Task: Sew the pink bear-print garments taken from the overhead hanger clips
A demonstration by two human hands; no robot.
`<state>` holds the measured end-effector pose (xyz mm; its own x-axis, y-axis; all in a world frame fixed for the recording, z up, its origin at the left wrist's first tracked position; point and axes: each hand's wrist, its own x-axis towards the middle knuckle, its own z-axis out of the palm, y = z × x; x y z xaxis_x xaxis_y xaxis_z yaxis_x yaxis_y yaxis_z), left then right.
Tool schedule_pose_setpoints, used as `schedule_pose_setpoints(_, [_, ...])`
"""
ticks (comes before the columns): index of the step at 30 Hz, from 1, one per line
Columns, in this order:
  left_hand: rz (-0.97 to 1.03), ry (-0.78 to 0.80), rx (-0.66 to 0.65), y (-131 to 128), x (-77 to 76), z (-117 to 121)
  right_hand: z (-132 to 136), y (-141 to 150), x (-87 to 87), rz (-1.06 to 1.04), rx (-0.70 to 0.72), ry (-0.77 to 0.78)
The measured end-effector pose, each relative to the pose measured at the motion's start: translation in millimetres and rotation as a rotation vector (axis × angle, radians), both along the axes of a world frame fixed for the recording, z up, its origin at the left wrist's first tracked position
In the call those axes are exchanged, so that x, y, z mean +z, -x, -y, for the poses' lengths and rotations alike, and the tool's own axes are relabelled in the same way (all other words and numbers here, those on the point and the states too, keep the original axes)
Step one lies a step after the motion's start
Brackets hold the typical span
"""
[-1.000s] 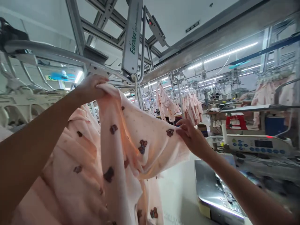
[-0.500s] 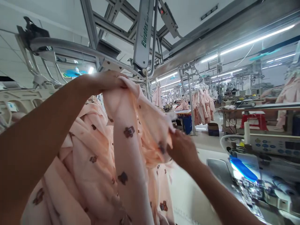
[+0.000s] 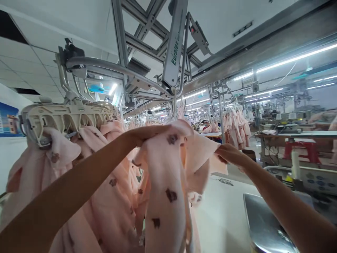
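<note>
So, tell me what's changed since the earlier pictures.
The left hand has come down from beside the overhead rail, and the top of the pink printed garment has lowered with it. The view has swung left, showing more of the hangers. The right hand still pinches the garment's edge.

Garment workshop. Landmark: white sewing table (image 3: 223, 211). Left of it: pale pink printed garments (image 3: 113, 182) on cream plastic hangers (image 3: 76, 114). Above: grey metal overhead rail (image 3: 110, 66). Beyond: rows of workstations, long tube lights.
</note>
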<state>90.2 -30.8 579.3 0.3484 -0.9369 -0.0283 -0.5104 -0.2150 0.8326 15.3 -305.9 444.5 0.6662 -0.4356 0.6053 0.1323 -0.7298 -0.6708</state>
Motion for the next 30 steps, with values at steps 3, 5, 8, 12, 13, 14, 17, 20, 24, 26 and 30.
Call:
schedule_pose_setpoints(3, [-0.131,0.231,-0.123,3.5,-6.5,33.3,-27.6,24.9,-21.5,0.011,0.349,-0.172])
schedule_pose_setpoints(5, [-0.142,0.305,-0.150,8.9,-8.9,54.9,-49.5,38.1,-43.8,0.063,0.704,-0.417])
schedule_pose_setpoints(8, [-0.124,0.328,-0.172,17.5,-13.8,77.5,-76.9,50.5,-77.2,0.007,0.927,-0.593])
schedule_pose_setpoints(12, [-0.084,0.399,-0.183,20.7,-21.1,91.3,-87.3,54.5,-110.6,-0.157,0.863,-0.518])
schedule_pose_setpoints(13, [-0.064,0.422,-0.185,19.8,-21.7,92.9,-83.5,54.6,-116.5,-0.166,0.811,-0.475])
schedule_pose_setpoints(14, [-0.035,0.443,-0.190,18.6,-21.4,94.0,-77.2,54.7,-121.4,-0.168,0.750,-0.437])
schedule_pose_setpoints(17, [0.080,0.497,-0.221,14.6,-15.3,95.7,-47.2,57.9,-128.8,-0.148,0.536,-0.307])
schedule_pose_setpoints(20, [0.186,0.560,-0.226,10.7,-3.0,96.1,-14.1,66.8,-125.0,-0.098,0.277,-0.143])
schedule_pose_setpoints(24, [0.368,0.624,-0.159,6.4,15.1,94.9,8.2,87.0,-109.7,-0.108,-0.004,0.026])
schedule_pose_setpoints(26, [0.434,0.656,-0.116,7.9,21.6,93.8,6.5,99.4,-104.3,-0.108,-0.061,0.101])
schedule_pose_setpoints(30, [0.495,0.671,-0.180,26.3,21.2,98.1,-2.7,127.7,-104.7,-0.299,0.204,0.174])
